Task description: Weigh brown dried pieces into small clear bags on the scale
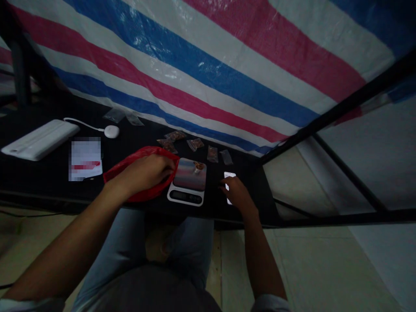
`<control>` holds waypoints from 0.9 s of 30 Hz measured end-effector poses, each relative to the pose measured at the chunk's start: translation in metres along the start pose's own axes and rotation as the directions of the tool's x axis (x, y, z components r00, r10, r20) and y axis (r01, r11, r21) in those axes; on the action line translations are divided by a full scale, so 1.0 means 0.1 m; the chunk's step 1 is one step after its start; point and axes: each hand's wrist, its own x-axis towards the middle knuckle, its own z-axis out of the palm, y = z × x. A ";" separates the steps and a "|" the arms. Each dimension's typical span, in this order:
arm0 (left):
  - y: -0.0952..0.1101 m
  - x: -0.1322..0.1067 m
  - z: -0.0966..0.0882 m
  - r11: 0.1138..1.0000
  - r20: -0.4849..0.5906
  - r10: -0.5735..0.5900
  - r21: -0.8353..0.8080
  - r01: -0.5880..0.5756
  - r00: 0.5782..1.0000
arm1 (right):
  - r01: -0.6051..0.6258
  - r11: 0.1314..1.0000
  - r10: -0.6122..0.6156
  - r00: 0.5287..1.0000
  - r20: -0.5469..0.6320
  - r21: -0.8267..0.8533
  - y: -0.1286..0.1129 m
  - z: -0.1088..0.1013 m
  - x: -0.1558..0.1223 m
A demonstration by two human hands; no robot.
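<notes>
My left hand (154, 169) reaches over a red plastic bag (143, 195), its fingers curled down near the bag's right rim. What those fingers hold, if anything, is hidden. Right beside the bag lies a white kitchen scale (186, 190) with a shiny plate and a dark display. A small brown heap of pieces (199, 166) rests on the plate. My right hand (238, 193) is over a phone (230, 175) with a lit screen, fingers stretched out and apart at its left side. The hand covers much of the phone.
Behind the scale lie several small clear packets with brown contents (195, 144) and a clear packet (226, 157). More clear bags (114, 115) lie farther left. A white box-like device (40, 139), a round white cabled piece (112, 131) and a blurred-out packet (86, 158) occupy the left. Striped sheeting (195, 78) hangs behind.
</notes>
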 end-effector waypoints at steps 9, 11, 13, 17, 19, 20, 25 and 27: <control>0.25 1.06 0.29 0.961 0.064 0.098 0.254 -0.111 0.993 | 0.189 0.970 -0.179 0.981 -0.076 0.150 -0.16 0.10 0.12; 0.24 1.13 0.33 0.960 0.066 0.095 0.259 -0.108 0.993 | 0.287 0.932 -0.262 0.955 -0.135 0.220 -0.23 0.12 0.14; 0.23 1.15 0.35 0.961 0.056 0.095 0.256 -0.106 0.994 | 0.358 0.899 -0.327 0.932 -0.155 0.251 -0.31 0.14 0.15; 0.17 1.13 0.32 0.968 0.026 0.093 0.233 -0.096 0.995 | 0.389 0.872 -0.362 0.921 -0.145 0.298 -0.38 0.17 0.19; 0.13 1.10 0.29 0.973 0.017 0.099 0.209 -0.101 0.995 | 0.384 0.868 -0.349 0.923 -0.163 0.315 -0.36 0.17 0.21; 0.12 1.08 0.27 0.976 0.007 0.116 0.184 -0.115 0.993 | 0.379 0.867 -0.334 0.924 -0.185 0.324 -0.36 0.17 0.23; 0.17 1.02 0.21 0.978 -0.109 0.210 0.006 -0.210 0.972 | 0.334 0.835 -0.246 0.937 -0.247 0.437 -0.37 0.13 0.28; 0.23 1.01 0.22 0.981 -0.104 0.193 0.005 -0.193 0.976 | 0.317 0.824 -0.239 0.946 -0.221 0.470 -0.39 0.12 0.27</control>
